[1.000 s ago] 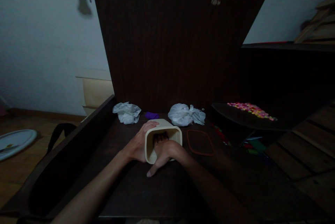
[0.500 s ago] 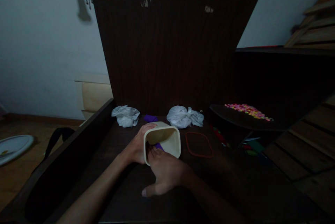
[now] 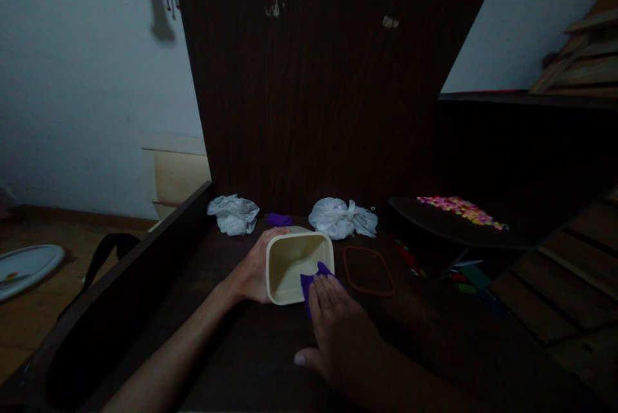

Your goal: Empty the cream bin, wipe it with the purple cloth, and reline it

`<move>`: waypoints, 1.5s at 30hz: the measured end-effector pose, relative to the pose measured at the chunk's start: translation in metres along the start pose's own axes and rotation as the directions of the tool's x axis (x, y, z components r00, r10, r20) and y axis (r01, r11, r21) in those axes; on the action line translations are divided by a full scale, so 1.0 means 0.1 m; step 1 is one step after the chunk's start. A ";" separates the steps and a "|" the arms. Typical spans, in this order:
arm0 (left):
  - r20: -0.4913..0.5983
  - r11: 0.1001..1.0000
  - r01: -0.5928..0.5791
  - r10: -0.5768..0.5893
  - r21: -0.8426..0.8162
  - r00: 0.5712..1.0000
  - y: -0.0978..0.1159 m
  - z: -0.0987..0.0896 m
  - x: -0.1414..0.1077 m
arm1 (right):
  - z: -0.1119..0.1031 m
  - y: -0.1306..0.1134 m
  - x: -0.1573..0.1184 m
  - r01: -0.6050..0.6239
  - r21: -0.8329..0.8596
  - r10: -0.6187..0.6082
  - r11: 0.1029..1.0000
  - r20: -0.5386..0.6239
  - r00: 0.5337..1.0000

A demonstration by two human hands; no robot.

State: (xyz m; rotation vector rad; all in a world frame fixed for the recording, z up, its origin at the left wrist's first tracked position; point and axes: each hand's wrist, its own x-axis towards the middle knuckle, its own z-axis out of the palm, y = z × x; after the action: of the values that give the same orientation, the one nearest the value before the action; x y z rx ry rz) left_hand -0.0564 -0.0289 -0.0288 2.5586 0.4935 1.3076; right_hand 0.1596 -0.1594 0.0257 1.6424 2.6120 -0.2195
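A cream-coloured container (image 3: pixel 292 258) lies tilted, its open mouth facing me. My left hand (image 3: pixel 255 269) is wrapped round its left side. At the lower right of the rim, my right hand (image 3: pixel 338 323) has its fingers pressed together on a purple cloth (image 3: pixel 309 285), part of which reaches over the rim. The thumb of that hand points away to the left. An orange-brown rectangular ring (image 3: pixel 368 270) lies flat to the right of the container. The inside of the container shows no object.
Two white plastic bags, one on the left (image 3: pixel 234 214) and one in the middle (image 3: pixel 338 218), rest at the back panel. Between them is a folded purple piece (image 3: pixel 279 219). Small pink and yellow pieces (image 3: pixel 461 210) lie on a dark shelf at right.
My right hand has come out of the container, moving right and down, with the purple cloth now showing at its fingers. My left hand still holds the container, whose mouth has turned slightly.
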 end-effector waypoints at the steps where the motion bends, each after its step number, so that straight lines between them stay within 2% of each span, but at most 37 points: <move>1: 0.000 1.000 0.005 -0.005 0.002 1.000 0.00 0.00 0.00 | 0.02 0.01 0.06 0.008 -0.027 -0.008 1.000 -0.013 1.000; 3: -0.003 1.000 -0.006 0.006 0.003 1.000 0.00 0.01 0.00 | 0.04 0.04 0.18 0.043 -0.088 -0.045 0.995 -0.022 0.999; 6: -0.008 0.999 -0.039 0.039 -0.008 0.999 0.00 0.02 0.01 | -0.01 0.09 0.35 0.064 -0.207 -0.058 0.976 0.033 0.998; 9: 0.000 0.998 -0.054 0.054 -0.028 0.999 0.01 0.04 0.04 | -0.07 0.09 0.48 0.100 -0.309 -0.057 0.946 0.145 0.988; 12: 0.003 0.996 -0.072 0.072 -0.060 0.997 0.04 0.05 0.06 | -0.09 0.07 0.63 0.166 -0.351 -0.065 0.922 0.281 0.958; 14: 0.014 0.993 -0.088 0.090 -0.073 0.996 0.06 0.06 0.07 | -0.09 0.07 0.76 0.174 -0.322 -0.063 0.931 0.329 0.942; 18: 0.035 0.994 -0.084 0.086 -0.063 0.996 0.09 0.06 0.07 | -0.14 0.08 0.95 0.133 -0.153 -0.076 0.979 0.332 0.940; 22: 0.020 0.995 -0.076 0.077 -0.061 0.997 0.06 0.06 0.05 | -0.27 0.07 0.94 0.148 -0.138 -0.085 0.979 0.387 0.918; 28: 0.018 0.998 0.003 -0.002 -0.068 1.000 0.02 0.05 0.00 | -0.41 -0.01 0.63 0.244 -0.032 -0.224 0.969 0.294 0.929; 32: 0.021 0.997 0.039 -0.037 -0.074 0.999 0.03 0.04 -0.01 | -0.41 -0.06 0.45 0.257 -0.109 -0.233 0.960 0.195 0.953; 35: -0.010 0.995 0.041 -0.042 -0.086 0.999 0.03 0.04 0.00 | -0.40 -0.06 0.37 0.332 -0.165 -0.311 0.929 0.139 0.940; 38: -0.021 0.994 0.062 -0.064 -0.089 0.998 0.06 0.04 0.01 | -0.40 0.00 0.30 0.371 -0.199 -0.351 0.907 0.130 0.927; 41: -0.012 0.989 0.122 -0.123 -0.090 0.992 0.11 0.04 0.01 | -0.47 0.12 0.20 0.356 -0.172 -0.354 0.918 0.045 0.934; 45: -0.037 0.973 0.218 -0.221 -0.078 0.975 0.14 0.03 -0.02 | -0.72 0.33 0.06 0.321 0.022 -0.320 0.947 -0.045 0.946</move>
State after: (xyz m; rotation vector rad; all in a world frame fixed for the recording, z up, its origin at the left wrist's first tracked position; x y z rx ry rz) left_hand -0.0522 -0.0427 -0.0270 2.3418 0.7012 1.2820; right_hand 0.1893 -0.1293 0.0934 1.2298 2.9083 -0.2394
